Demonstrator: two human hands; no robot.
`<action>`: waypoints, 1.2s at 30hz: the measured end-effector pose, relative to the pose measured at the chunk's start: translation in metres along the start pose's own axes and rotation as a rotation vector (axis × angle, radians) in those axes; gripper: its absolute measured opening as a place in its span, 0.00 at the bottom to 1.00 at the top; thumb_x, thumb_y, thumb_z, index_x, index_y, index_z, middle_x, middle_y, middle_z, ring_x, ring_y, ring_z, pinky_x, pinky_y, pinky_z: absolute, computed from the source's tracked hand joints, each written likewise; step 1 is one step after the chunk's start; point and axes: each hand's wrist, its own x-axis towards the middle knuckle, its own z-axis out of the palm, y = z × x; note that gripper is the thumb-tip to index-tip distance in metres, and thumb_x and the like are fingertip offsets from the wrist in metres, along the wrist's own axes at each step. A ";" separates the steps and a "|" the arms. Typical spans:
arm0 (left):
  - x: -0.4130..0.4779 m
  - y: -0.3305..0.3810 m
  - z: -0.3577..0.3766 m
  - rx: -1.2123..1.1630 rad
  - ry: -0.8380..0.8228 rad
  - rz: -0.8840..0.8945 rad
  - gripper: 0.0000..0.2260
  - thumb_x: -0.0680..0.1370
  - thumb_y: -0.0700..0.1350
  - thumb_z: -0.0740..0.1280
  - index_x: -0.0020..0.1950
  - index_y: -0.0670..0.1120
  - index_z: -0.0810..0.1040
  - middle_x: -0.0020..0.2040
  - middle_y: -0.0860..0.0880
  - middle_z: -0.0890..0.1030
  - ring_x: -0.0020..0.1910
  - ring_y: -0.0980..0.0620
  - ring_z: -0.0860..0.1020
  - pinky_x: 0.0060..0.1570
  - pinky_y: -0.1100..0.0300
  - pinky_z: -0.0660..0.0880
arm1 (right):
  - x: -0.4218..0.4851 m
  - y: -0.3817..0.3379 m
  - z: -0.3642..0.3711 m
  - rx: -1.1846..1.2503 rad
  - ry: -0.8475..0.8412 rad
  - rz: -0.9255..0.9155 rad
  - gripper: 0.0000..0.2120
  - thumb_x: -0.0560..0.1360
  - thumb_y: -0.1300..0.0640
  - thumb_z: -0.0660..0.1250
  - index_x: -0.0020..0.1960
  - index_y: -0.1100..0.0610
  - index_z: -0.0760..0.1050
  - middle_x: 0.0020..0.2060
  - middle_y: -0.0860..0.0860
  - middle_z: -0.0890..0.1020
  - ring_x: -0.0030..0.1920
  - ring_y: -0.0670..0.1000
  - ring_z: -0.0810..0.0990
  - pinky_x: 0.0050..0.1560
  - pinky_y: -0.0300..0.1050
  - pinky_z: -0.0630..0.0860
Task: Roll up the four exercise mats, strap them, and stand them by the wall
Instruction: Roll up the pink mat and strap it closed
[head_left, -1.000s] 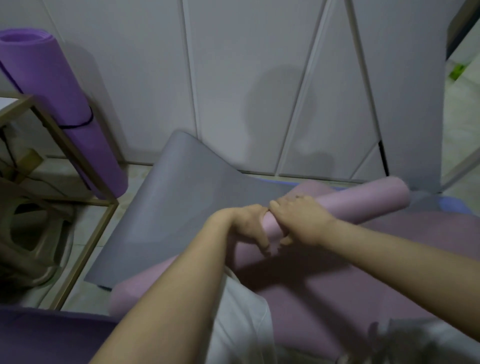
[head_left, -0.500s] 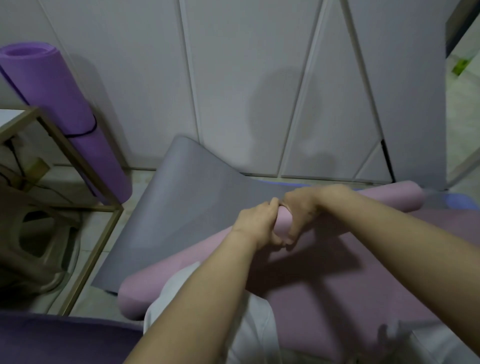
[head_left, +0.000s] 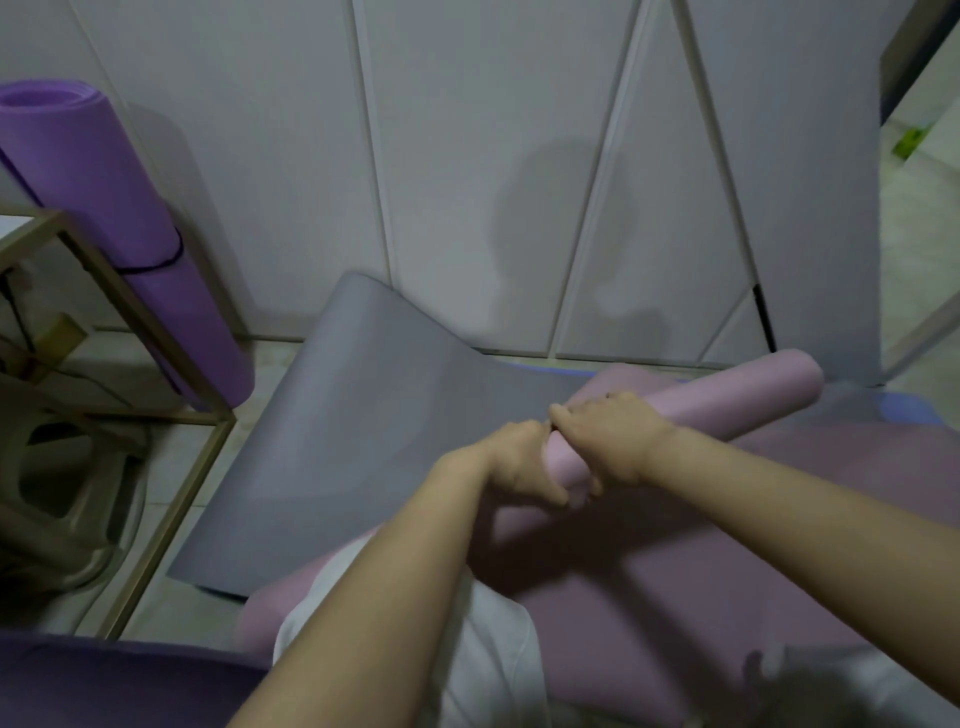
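A pink mat (head_left: 727, 400) lies partly rolled, its roll running from lower left to upper right, with the flat pink part spread toward me on the right. My left hand (head_left: 519, 465) and my right hand (head_left: 613, 436) grip the roll side by side at its middle, fingers curled over it. Under it a grey mat (head_left: 363, 431) lies flat, its far end curling up against the wall. A rolled purple mat (head_left: 119, 223) with a dark strap around it leans on the wall at the left. A darker purple mat (head_left: 104, 680) shows at the bottom left.
A gold metal frame (head_left: 171, 514) of a table stands at the left, with a beige plastic stool (head_left: 57, 493) under it. White panelled wall (head_left: 467, 156) runs behind. A blue mat edge (head_left: 904, 410) shows at the right. A doorway opens at the far right.
Both hands kept gripping the pink roll's middle, shifting their hold as it turned, and the roll moved a little toward the wall.
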 end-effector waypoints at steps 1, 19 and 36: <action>-0.001 -0.001 -0.003 -0.025 -0.039 -0.002 0.25 0.66 0.48 0.76 0.60 0.47 0.74 0.52 0.49 0.80 0.50 0.48 0.79 0.47 0.60 0.74 | -0.005 -0.004 0.003 -0.045 0.064 -0.004 0.32 0.67 0.47 0.73 0.64 0.56 0.61 0.59 0.53 0.75 0.59 0.55 0.76 0.52 0.48 0.67; -0.012 0.029 0.028 0.361 0.460 -0.073 0.28 0.70 0.51 0.73 0.63 0.44 0.63 0.59 0.45 0.73 0.59 0.44 0.73 0.54 0.54 0.67 | 0.001 0.019 -0.015 0.166 -0.058 -0.038 0.23 0.65 0.44 0.73 0.56 0.50 0.73 0.51 0.50 0.82 0.50 0.54 0.79 0.44 0.42 0.71; -0.010 0.004 -0.015 -0.100 -0.140 -0.062 0.16 0.63 0.52 0.79 0.45 0.51 0.79 0.34 0.55 0.79 0.29 0.59 0.76 0.30 0.67 0.70 | -0.022 0.009 0.009 0.001 0.248 -0.067 0.34 0.65 0.33 0.69 0.61 0.52 0.64 0.55 0.50 0.77 0.56 0.54 0.76 0.46 0.47 0.65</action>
